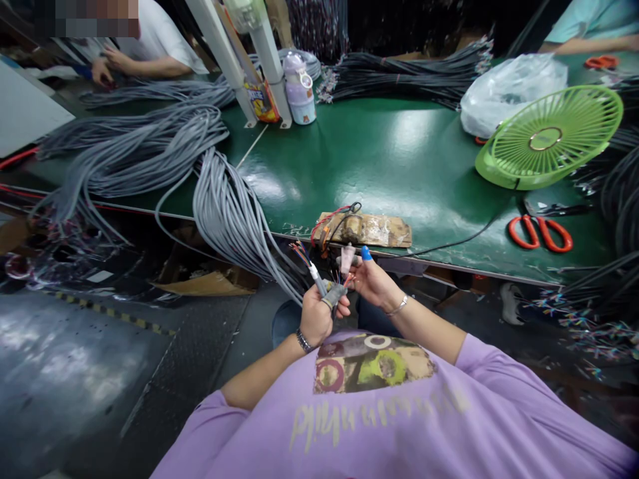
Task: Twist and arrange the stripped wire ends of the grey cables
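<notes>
My left hand (318,316) is closed around a grey cable (319,283) just below its stripped end. Thin coloured wires (301,253) fan out from that end, up and to the left. A grey wrapped piece (334,295) lies at the left thumb; whether it is a finger cover I cannot tell. My right hand (373,283) is beside it, fingertips pinched near fine reddish wire ends (349,279). One right finger wears a blue cover (366,253), and a pale wrap (347,258) shows by the fingertips. What the right fingers grip is too small to make out.
Ahead at the green table's edge lies a taped wooden block (384,229) with wires. Grey cable bundles (224,199) hang over the edge at left. Red-handled scissors (540,231), a green fan (549,140), a plastic bag (509,93) and a bottle (300,93) stand around. Co-workers sit across.
</notes>
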Available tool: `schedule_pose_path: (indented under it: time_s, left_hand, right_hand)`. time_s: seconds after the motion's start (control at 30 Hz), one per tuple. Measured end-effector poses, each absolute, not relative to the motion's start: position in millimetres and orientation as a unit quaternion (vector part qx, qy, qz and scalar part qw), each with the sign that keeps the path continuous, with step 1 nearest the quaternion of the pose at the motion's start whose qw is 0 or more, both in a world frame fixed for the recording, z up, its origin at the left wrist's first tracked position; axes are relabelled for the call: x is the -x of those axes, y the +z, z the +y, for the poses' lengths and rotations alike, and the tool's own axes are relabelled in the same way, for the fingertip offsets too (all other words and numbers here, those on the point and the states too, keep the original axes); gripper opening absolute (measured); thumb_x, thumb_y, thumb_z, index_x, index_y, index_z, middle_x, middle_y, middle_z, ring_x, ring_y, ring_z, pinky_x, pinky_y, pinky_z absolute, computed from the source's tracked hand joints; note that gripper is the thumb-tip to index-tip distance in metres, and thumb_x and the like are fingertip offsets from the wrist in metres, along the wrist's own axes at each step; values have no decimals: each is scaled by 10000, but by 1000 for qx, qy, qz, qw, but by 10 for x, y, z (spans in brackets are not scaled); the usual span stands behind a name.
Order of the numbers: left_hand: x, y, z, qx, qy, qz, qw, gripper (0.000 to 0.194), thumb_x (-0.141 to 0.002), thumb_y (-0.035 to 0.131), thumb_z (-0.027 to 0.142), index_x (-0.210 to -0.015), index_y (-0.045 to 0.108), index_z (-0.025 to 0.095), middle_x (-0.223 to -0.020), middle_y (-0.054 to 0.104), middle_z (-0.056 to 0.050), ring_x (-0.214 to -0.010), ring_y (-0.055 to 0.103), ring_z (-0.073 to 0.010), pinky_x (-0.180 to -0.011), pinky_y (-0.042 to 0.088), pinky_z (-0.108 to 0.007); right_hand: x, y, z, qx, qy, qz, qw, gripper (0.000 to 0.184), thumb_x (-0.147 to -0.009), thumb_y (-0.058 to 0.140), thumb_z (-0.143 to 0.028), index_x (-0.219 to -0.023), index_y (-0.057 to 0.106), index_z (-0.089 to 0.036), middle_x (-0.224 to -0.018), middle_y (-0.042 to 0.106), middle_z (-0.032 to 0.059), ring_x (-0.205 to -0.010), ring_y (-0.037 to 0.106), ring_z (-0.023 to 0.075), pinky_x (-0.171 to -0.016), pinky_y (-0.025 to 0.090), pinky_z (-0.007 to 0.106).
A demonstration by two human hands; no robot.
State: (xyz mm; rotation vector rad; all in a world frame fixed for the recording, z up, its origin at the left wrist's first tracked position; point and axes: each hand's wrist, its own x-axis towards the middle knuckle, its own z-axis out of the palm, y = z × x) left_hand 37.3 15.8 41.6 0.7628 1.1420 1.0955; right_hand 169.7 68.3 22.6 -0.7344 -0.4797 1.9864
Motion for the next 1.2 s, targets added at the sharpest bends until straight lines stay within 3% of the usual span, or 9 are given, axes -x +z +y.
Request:
schedule_pose_path:
  time_s: [0.2,0.37,0.47,0.87,1.1,1.2]
  left_hand:
    - [-323,333,122,-362,457,498,642,326,-694,706,440,-715,545,157,-563,641,1,-407,574,-103,-377,382,-180]
    - [-290,320,149,-422,339,482,689,331,-677,721,429,-762,564,151,-556,645,-15,-416,595,-137,-397,438,-211]
    - [-283,334,156,-417,338,485,690,331,-685,713,434,-764,572,145,-553,645,-23,-416,595,-140,-398,445,-216]
    - [-325,384,155,-337,458,489,662,352,-666,727,453,-697,559,145,-543,639,-20,-420,587,-131,-393,416,-209]
    - [-301,518,196,-332,460,479,670,321,-653,739,411,-689,574,138,-515,620,-3,-372,552,-105,-341,346,-173]
    - [-330,576,215,-337,451,468,681,317,-656,734,409,-676,573,136,-510,616,-4,-370,550,-104,-335,343,-171]
  right_hand:
    - [-1826,273,425,385,716,-374,446,303,-621,789,-389,-734,639,-151,-655,606,-10,-556,489,85,-542,406,220]
    - [-1885,322,403,384,664,-488,416,256,-654,756,-377,-714,659,-149,-651,631,0,-589,521,109,-598,430,249]
    - [-1895,343,428,394,642,-514,410,236,-666,746,-371,-718,674,-153,-661,644,5,-602,532,116,-616,438,257]
    - [-1825,277,371,423,652,-432,458,289,-637,771,-409,-717,666,-151,-648,616,-3,-569,493,92,-549,403,227]
    - [-1813,253,591,387,763,-264,445,493,-765,561,-628,-758,647,-143,-674,606,23,-524,494,78,-507,450,216]
    - [-1752,312,725,352,796,-232,435,473,-788,557,-602,-804,647,-138,-673,602,20,-521,500,80,-488,453,213]
